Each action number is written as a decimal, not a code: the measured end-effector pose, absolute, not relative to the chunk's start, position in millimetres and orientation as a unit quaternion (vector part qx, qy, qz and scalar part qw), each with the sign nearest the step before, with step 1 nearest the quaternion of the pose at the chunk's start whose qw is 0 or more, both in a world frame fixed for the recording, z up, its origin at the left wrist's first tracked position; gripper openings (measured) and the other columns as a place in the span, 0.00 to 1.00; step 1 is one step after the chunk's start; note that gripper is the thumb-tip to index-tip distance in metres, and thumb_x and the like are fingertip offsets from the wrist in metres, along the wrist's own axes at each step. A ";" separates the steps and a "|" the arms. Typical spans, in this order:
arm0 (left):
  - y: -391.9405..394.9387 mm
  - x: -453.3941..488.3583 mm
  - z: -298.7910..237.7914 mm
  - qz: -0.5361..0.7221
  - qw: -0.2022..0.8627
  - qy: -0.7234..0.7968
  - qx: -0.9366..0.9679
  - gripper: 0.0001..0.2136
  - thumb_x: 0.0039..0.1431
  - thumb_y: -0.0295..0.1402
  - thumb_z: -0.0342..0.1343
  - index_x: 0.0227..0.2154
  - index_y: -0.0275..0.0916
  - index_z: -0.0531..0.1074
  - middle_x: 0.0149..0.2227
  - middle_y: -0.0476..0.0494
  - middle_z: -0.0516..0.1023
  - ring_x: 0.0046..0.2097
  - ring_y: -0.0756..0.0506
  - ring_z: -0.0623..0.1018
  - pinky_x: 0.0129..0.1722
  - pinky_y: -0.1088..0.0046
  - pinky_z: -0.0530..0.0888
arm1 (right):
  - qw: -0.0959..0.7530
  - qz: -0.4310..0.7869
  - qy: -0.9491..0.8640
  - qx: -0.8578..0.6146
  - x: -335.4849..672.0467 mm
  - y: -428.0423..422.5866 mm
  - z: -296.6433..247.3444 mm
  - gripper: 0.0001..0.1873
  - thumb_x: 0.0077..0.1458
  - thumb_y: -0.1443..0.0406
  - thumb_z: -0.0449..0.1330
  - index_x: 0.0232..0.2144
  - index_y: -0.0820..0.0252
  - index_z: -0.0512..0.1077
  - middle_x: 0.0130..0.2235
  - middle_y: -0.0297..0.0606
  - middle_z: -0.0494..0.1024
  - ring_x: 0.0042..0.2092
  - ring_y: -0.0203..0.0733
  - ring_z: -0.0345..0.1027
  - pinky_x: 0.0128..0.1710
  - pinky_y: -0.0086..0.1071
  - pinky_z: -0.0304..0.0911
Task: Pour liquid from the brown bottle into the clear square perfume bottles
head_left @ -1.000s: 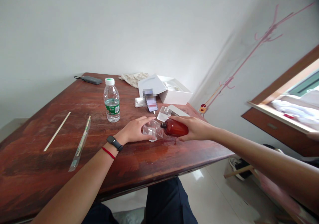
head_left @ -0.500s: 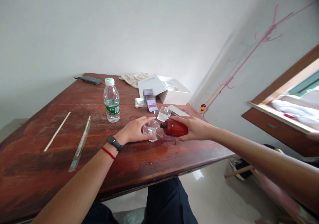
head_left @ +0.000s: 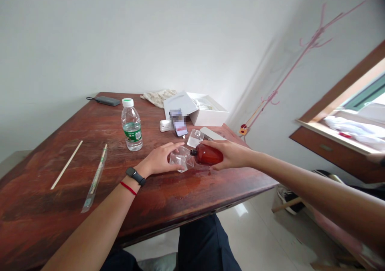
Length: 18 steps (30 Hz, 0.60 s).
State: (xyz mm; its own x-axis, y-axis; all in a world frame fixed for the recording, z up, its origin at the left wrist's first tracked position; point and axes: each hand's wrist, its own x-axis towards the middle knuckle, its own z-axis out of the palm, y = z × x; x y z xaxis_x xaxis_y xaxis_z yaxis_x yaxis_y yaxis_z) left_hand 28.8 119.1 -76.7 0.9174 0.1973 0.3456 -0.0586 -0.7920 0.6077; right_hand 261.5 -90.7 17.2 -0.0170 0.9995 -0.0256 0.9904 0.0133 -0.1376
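Near the front edge of a wooden table (head_left: pixel 156 204), the left hand (head_left: pixel 161 157) grasps a clear container (head_left: pixel 182 158); the right hand (head_left: pixel 233 153) grips a red-brown bottle (head_left: pixel 209 153) tipped sideways, its neck toward the container. Pouring seems in hand, calling for a steady tilt. Beyond stands an open white box (head_left: pixel 212 118).

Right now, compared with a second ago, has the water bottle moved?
No: the water bottle stands at the same spot on the table; only the whole view shifted.
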 end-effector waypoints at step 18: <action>120.1 29.5 -76.7 0.197 0.315 0.040 0.928 0.42 0.55 0.51 0.71 0.69 0.42 0.65 0.54 0.38 0.80 0.51 0.36 0.82 0.52 0.60 0.77 | 0.046 0.055 -0.724 -0.686 262.7 -88.8 17.0 0.49 0.50 0.53 0.73 0.71 0.55 0.64 0.61 0.49 0.79 0.61 0.64 0.74 0.60 0.51 0.68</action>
State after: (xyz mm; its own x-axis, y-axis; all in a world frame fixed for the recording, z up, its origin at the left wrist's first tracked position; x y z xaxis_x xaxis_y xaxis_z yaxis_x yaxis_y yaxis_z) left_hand 29.5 120.1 -76.7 0.9194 0.1976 0.3400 -0.0506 -0.7980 0.6005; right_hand 262.7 -88.8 17.0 -0.0541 0.9985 -0.0083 0.9883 0.0523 -0.1434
